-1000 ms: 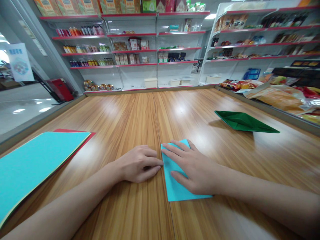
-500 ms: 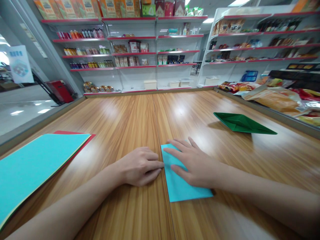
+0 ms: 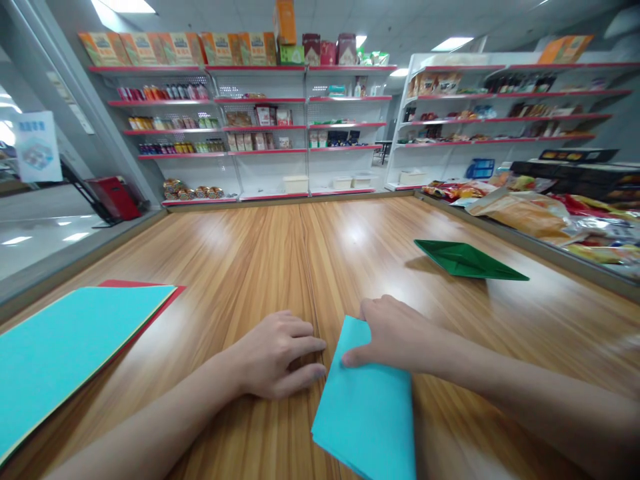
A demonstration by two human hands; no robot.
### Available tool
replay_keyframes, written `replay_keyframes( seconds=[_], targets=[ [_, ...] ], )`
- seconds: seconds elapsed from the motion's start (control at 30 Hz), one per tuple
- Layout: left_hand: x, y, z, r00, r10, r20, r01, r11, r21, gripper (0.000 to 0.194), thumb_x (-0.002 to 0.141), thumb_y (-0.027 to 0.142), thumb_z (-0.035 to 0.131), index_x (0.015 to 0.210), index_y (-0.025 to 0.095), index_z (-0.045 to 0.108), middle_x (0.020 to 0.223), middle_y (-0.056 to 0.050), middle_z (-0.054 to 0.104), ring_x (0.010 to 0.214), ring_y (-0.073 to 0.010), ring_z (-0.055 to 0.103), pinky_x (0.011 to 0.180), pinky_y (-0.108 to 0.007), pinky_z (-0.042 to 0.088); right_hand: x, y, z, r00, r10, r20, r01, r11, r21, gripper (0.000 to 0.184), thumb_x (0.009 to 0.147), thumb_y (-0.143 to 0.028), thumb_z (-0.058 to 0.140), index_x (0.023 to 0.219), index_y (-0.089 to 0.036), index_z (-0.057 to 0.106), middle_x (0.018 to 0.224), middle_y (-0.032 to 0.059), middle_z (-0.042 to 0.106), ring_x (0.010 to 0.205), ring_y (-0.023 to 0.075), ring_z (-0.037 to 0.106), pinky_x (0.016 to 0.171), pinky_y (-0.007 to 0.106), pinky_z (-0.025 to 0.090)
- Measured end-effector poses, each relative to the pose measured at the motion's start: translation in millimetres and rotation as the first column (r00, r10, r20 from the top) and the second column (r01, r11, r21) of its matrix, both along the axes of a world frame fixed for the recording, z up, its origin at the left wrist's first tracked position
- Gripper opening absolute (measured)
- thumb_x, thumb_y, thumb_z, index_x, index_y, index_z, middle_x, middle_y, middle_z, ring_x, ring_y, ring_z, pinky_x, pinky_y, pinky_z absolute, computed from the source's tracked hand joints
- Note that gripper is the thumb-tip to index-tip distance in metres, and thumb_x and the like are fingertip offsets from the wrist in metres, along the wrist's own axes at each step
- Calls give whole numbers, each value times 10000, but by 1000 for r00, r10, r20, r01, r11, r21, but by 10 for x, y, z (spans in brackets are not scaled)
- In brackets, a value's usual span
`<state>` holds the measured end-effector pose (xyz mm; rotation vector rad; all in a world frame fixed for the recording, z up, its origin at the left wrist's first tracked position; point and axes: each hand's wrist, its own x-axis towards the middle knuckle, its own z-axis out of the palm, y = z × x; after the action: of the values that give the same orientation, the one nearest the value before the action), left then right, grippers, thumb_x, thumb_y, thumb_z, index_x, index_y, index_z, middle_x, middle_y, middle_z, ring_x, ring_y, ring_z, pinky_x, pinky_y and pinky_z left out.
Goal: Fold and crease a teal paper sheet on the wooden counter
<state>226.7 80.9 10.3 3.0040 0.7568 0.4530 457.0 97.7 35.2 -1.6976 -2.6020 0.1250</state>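
Observation:
A folded sheet of light blue paper (image 3: 373, 410) lies turned at a slant near the front of the wooden table, its lower edge showing more than one layer. My right hand (image 3: 393, 333) grips its upper right part, thumb on top and the other fingers curled at the far side, partly hidden. Just left of the paper, my left hand (image 3: 283, 357) rests on the table with its fingers bent but apart, holding nothing. Beyond my right hand sits a folded green paper shape (image 3: 467, 259), pointed at both ends like a boat.
At the left lies a stack of coloured sheets (image 3: 75, 353), light blue on top, with yellow, green and red edges showing. Bagged goods (image 3: 530, 217) sit past the table's right rim. Stocked shelves (image 3: 265, 127) stand behind the table.
My right hand has gone from lying flat on the blue paper to gripping it. The paper has turned and come nearer. My left fingers have spread a little. The view has tilted up.

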Motion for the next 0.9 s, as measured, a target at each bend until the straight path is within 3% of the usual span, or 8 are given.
replay_keyframes(
  seconds=[0.3, 0.43, 0.5, 0.57, 0.67, 0.7, 0.77, 0.9],
  targets=[
    [-7, 21, -23, 984, 45, 173, -16, 987, -163, 328, 912, 343, 431, 1051, 126, 634, 770, -66, 566, 716, -172, 515, 655, -310, 376, 25, -20, -25, 992, -7, -127, 0, 998, -57, 603, 513, -670, 704, 831, -176, 570, 788, 57, 606, 694, 234, 567, 516, 283, 315],
    [-52, 49, -58, 901, 188, 391, -35, 930, -366, 337, 908, 354, 459, 1122, 140, 609, 773, -42, 560, 691, -143, 505, 630, -275, 383, 6, 84, -39, 913, -6, -407, 0, 1000, -15, 355, 712, -512, 640, 775, -175, 551, 737, 31, 601, 654, 179, 549, 533, 275, 334],
    [-71, 94, -89, 714, 399, 576, -31, 839, -543, 395, 912, 394, 454, 1208, 147, 538, 836, -42, 552, 693, -136, 518, 618, -265, 412, 11, 170, -10, 771, -12, -637, 72, 995, 68, 303, 816, -470, 548, 805, -168, 532, 747, 35, 594, 674, 168, 547, 561, 275, 365],
    [-80, 154, -114, 419, 603, 679, 62, 727, -684, 459, 903, 433, 464, 1265, 151, 452, 926, -59, 536, 759, -156, 554, 632, -282, 466, 31, 251, 31, 540, 23, -842, 176, 975, 139, 311, 863, -482, 493, 860, -171, 488, 740, 29, 569, 659, 157, 531, 556, 269, 382],
    [-69, 213, -100, 101, 775, 624, 275, 581, -766, 511, 884, 445, 497, 1275, 135, 389, 1042, -109, 526, 917, -224, 586, 693, -352, 525, 62, 307, 46, 257, 169, -951, 327, 911, 250, 302, 872, -481, 503, 894, -195, 409, 723, 7, 517, 621, 141, 499, 535, 259, 391],
    [-60, 215, -80, 75, 812, 579, 350, 522, -778, 522, 887, 452, 489, 1278, 124, 380, 1089, -138, 527, 965, -249, 588, 716, -374, 531, 66, 304, 25, 224, 225, -948, 357, 886, 295, 293, 870, -467, 516, 891, -202, 394, 724, 3, 501, 622, 138, 493, 539, 256, 395],
    [-45, 199, -29, 133, 852, 505, 509, 379, -773, 558, 900, 497, 437, 1290, 102, 375, 1185, -198, 518, 1029, -292, 586, 762, -415, 528, 62, 275, -58, 218, 305, -927, 344, 865, 366, 256, 878, -432, 525, 895, -210, 398, 717, -6, 476, 618, 133, 482, 543, 251, 401],
    [-48, 181, 23, 295, 816, 496, 703, 166, -691, 623, 886, 545, 429, 1270, 55, 434, 1231, -245, 535, 1057, -321, 589, 833, -458, 509, 45, 182, -259, 374, 372, -849, 44, 908, 418, 139, 904, -344, 510, 923, -208, 487, 754, 15, 556, 678, 148, 543, 587, 266, 440]
  ],
)
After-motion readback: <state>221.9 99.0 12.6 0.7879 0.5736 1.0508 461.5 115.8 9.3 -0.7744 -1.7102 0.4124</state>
